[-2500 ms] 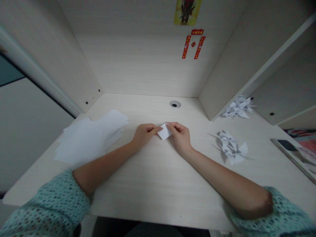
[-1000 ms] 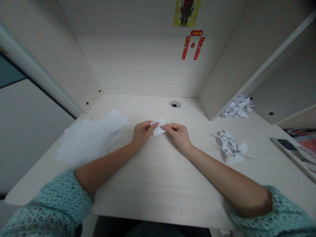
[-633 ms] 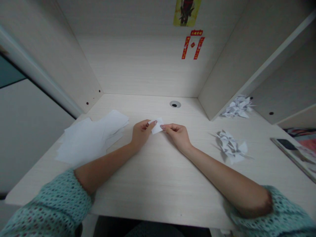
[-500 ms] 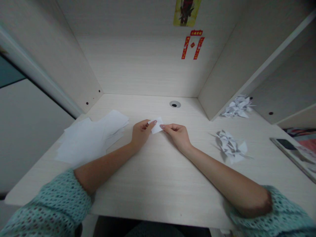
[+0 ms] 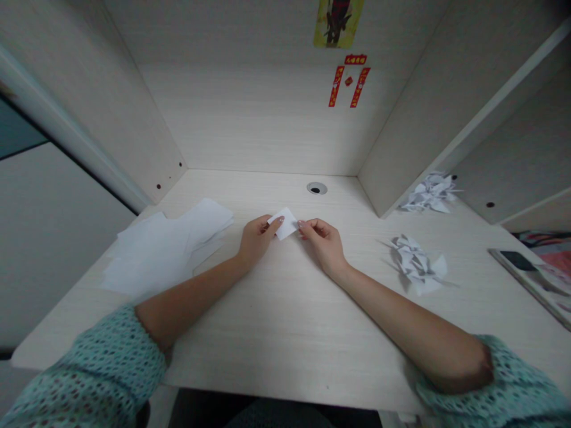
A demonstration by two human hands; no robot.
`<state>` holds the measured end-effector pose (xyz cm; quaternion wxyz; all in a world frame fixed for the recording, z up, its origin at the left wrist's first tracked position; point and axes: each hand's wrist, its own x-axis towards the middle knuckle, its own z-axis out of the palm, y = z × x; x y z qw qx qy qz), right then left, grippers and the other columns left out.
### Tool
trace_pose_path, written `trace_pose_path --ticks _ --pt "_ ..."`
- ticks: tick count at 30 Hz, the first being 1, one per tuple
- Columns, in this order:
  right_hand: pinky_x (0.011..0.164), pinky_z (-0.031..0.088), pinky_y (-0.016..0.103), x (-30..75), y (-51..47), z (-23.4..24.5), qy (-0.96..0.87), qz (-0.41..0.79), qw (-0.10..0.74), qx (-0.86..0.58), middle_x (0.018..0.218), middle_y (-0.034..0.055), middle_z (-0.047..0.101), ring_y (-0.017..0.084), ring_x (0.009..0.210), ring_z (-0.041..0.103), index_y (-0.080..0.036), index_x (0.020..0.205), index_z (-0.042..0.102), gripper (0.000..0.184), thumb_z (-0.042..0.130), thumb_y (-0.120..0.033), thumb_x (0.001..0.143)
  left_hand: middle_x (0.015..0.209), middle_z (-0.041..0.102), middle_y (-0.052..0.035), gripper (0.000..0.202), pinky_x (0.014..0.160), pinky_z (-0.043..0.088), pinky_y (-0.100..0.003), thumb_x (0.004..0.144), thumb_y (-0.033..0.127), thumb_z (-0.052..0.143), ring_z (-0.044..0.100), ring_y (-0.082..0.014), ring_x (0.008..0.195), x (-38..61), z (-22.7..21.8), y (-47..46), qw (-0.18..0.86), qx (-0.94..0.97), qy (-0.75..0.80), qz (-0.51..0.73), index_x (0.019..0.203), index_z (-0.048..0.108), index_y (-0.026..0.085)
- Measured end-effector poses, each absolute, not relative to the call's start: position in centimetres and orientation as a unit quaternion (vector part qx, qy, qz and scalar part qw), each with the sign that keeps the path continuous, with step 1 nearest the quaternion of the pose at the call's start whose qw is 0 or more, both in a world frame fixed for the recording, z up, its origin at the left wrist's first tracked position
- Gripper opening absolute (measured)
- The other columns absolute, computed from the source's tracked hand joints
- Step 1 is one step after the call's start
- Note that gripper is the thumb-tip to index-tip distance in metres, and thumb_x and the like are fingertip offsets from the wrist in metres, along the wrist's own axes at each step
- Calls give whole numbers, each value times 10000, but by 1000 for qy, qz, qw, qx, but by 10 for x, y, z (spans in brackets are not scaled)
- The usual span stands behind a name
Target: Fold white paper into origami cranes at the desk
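Note:
A small folded piece of white paper (image 5: 286,226) is held just above the desk, near the middle of the view. My left hand (image 5: 257,238) pinches its left side, thumb on top and the other fingers curled beneath. At its right corner, the thumb and forefinger of my right hand (image 5: 322,242) are closed together on the paper's edge. A spread stack of white paper sheets (image 5: 156,249) lies on the desk left of my left hand. To the right of my right hand sits a heap of folded white paper pieces (image 5: 417,264).
A second heap of folded paper (image 5: 430,193) lies by the upright divider panel (image 5: 419,113). At the far right edge rests a flat object with a phone-like dark patch (image 5: 517,260). A round cable hole (image 5: 316,188) is set in the desk (image 5: 267,339) near the back wall.
My right hand has shifted slightly right, from the paper's face to its corner. More of the paper shows now, turned a little. My left hand keeps its pinch.

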<state>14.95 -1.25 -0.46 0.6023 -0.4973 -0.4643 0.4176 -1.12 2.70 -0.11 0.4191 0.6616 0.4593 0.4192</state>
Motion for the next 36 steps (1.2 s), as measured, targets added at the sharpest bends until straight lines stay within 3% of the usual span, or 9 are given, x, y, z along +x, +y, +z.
trace_pose_path --ticks 4,8,14,19,24,30,36 --pt "598 413 258 149 -11 -6 -426 439 641 -462 600 -50 585 114 566 523 -225 743 511 369 770 -456 617 555 460 35 406 494 285 -220 783 541 564 420 -95 535 -10 -1 25 421 676 453 401 624 539 169" --pt "670 459 289 149 -11 -9 -437 458 633 -446 710 -21 680 145 648 605 -238 923 533 435 779 -417 612 542 474 38 417 499 299 -220 758 553 590 431 -96 535 -8 0 22 402 690 462 387 598 562 169" --pt "605 434 268 150 -10 -13 -450 438 633 -453 658 -22 656 121 581 561 -222 786 594 280 768 -373 626 567 508 30 385 537 326 -227 774 515 588 447 -100 560 -8 2 24 416 646 467 438 605 597 169" --pt "635 437 288 150 -13 -9 -469 429 604 -480 779 27 706 140 661 573 -207 800 719 189 721 -353 679 578 511 28 391 544 343 -223 808 512 535 464 -106 577 -9 6 23 419 657 453 433 620 593 173" --pt "642 437 295 151 -14 -9 -447 409 623 -495 808 30 719 139 662 562 -218 865 750 221 731 -340 682 604 587 22 379 541 369 -223 759 534 594 532 -125 596 -9 4 21 422 688 453 379 687 654 167" --pt "676 468 301 152 -14 -11 -509 409 597 -465 798 21 685 131 669 576 -223 998 724 337 749 -338 683 705 675 -7 342 639 435 -234 769 493 603 597 -137 660 -8 1 27 470 632 447 423 736 685 163" --pt "730 505 319 151 -14 -12 -573 370 586 -437 985 50 663 148 766 590 -253 1094 674 447 770 -344 666 673 663 6 330 632 430 -226 773 480 605 588 -128 636 -7 2 26 481 620 440 436 699 651 162"
